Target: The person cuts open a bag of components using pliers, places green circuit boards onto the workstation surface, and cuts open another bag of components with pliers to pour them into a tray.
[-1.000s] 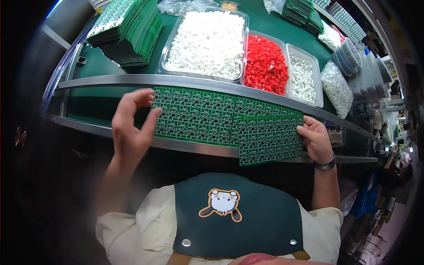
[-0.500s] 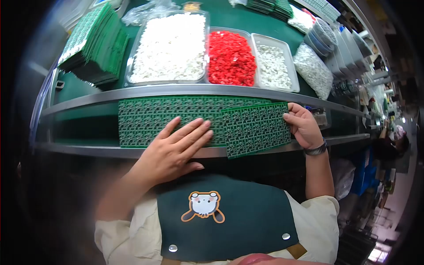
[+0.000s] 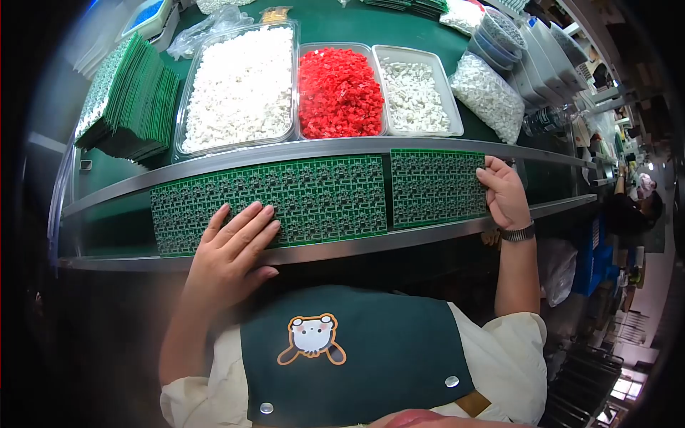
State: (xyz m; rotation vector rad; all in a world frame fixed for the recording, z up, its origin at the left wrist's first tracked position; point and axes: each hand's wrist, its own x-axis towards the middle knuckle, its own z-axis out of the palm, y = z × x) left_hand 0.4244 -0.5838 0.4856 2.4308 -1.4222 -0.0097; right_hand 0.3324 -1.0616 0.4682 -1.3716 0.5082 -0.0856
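Observation:
A long run of green circuit boards (image 3: pixel 321 196) lies between the two metal rails. My left hand (image 3: pixel 239 246) rests on it palm down, fingers stretched out and slightly apart. To the right, past a narrow dark gap, a separate green circuit board (image 3: pixel 437 187) lies between the rails, nearly level with the others. My right hand (image 3: pixel 505 191) pinches that board's right edge between thumb and fingers.
Behind the back rail (image 3: pixel 314 148) stand a tub of white parts (image 3: pixel 239 89), a tub of red parts (image 3: pixel 340 93) and a smaller white-parts tray (image 3: pixel 417 93). Stacked boards (image 3: pixel 132 103) are at the left, a bag of white parts (image 3: pixel 489 96) at the right. Another person (image 3: pixel 637 207) is far right.
The board in my right hand has come down from a tilted, overlapping position to lie between the rails. My left hand moved onto the other boards, which have shifted left, opening a gap.

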